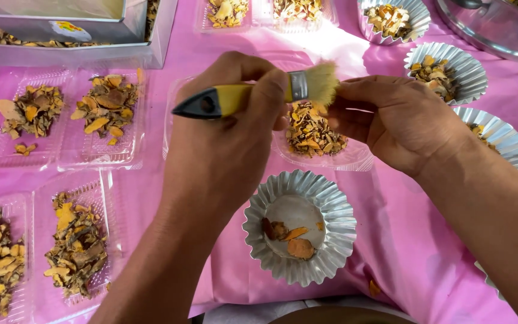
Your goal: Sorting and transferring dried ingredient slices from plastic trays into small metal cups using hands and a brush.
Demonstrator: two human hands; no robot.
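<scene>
Bright, even daylight floods the scene, and colours look strong. Shadows are soft, pooling under both forearms on the pink cloth (403,240). The fluted foil cups (300,227) and steel pot (493,30) glint. The picture is mostly sharp; the brush bristles (322,83) look slightly blurred.

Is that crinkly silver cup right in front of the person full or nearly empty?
Nearly empty. The fluted foil cup holds only a few orange and brown pieces, and most of its pale bottom shows bare.

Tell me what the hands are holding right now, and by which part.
Left hand grips the brush by its yellow handle. Right hand pinches at the bristles; whether it holds anything cannot be told.
</scene>
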